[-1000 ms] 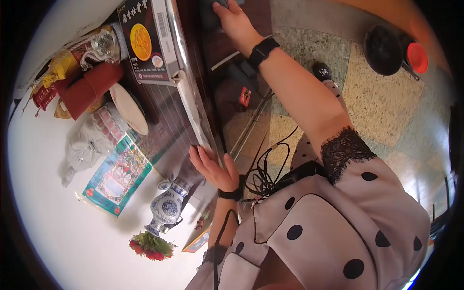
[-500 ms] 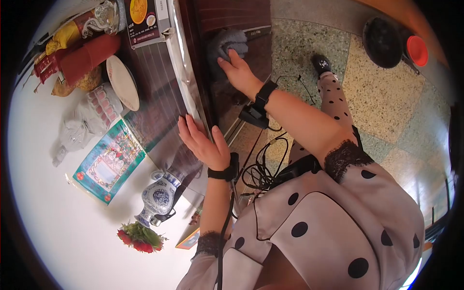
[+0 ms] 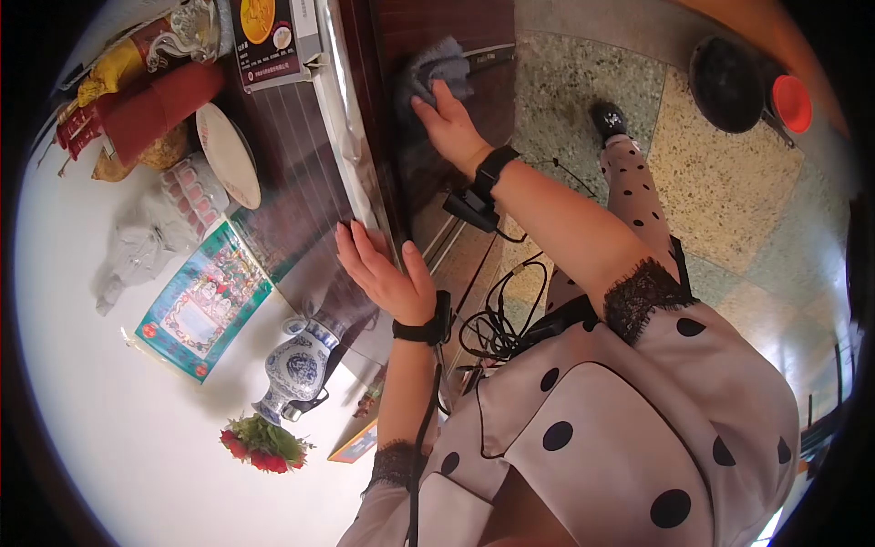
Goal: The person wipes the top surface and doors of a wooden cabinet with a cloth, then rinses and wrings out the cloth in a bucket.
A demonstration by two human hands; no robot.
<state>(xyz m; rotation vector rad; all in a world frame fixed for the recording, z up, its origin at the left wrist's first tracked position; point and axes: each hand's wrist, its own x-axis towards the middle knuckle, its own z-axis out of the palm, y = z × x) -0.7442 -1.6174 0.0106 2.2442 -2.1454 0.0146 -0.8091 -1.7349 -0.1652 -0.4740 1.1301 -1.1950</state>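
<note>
My right hand (image 3: 448, 126) presses a grey cloth (image 3: 436, 75) against the dark wooden front (image 3: 437, 27) of a cabinet, its fingers closed on the cloth. Lower and to the left, my left hand (image 3: 390, 281) lies spread on the edge of the cabinet top (image 3: 305, 173), with nothing in it. Both wrists have black straps. A black device (image 3: 471, 210) hangs by the right wrist, and black cables (image 3: 492, 319) lie looped between the arms.
On the cabinet top are a dark box (image 3: 272, 46), a white oval dish (image 3: 228, 155), a red packet (image 3: 159, 109), a teal picture bag (image 3: 205, 305) and a blue-and-white vase (image 3: 299, 365) with red flowers (image 3: 264, 444). A black pan (image 3: 726, 84) and a red container (image 3: 791, 103) stand at the upper right.
My right hand and the cloth have come down from the top of the frame along the cabinet front. My left hand appears slightly higher and farther left, still spread on the edge.
</note>
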